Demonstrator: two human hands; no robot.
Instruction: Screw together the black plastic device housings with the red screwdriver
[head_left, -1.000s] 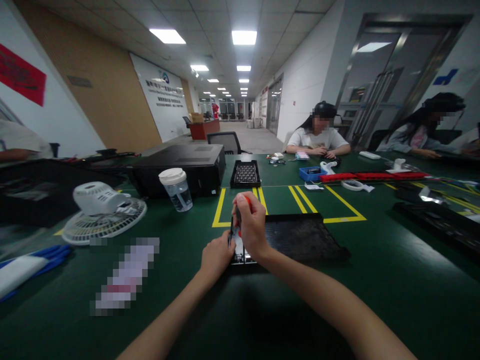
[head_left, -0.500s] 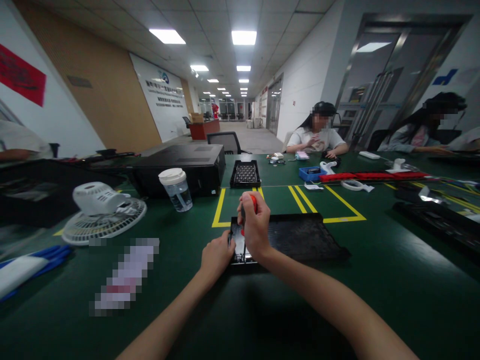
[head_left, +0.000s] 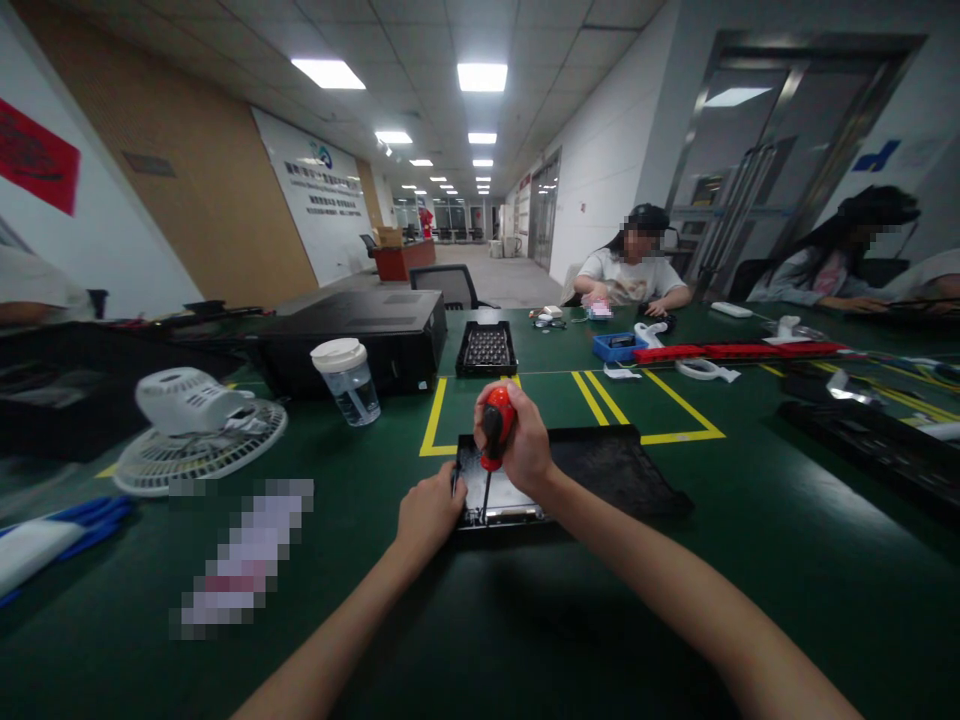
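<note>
My right hand (head_left: 527, 440) is closed around the red and black handle of a screwdriver (head_left: 496, 415). The screwdriver stands nearly upright, its shaft pointing down at the near left part of a flat black panel (head_left: 615, 475) with raised edges. A shiny metallic piece (head_left: 514, 495) sits on the panel's left part, under my right hand. My left hand (head_left: 433, 508) grips the panel's left edge, with the fingertips partly hidden behind it. Whether the screwdriver's tip sits in a screw is too small to tell.
A lidded plastic cup (head_left: 346, 385) and a white fan (head_left: 202, 430) stand at left, before a large black case (head_left: 352, 335). Behind the panel lie yellow tape lines (head_left: 429, 420) and a black tray of small parts (head_left: 487, 350). A co-worker (head_left: 637, 265) sits across the table.
My right hand has turned on the screwdriver and its fingers have shifted, so more of the handle and shaft shows. My left hand stays at the panel's left edge.
</note>
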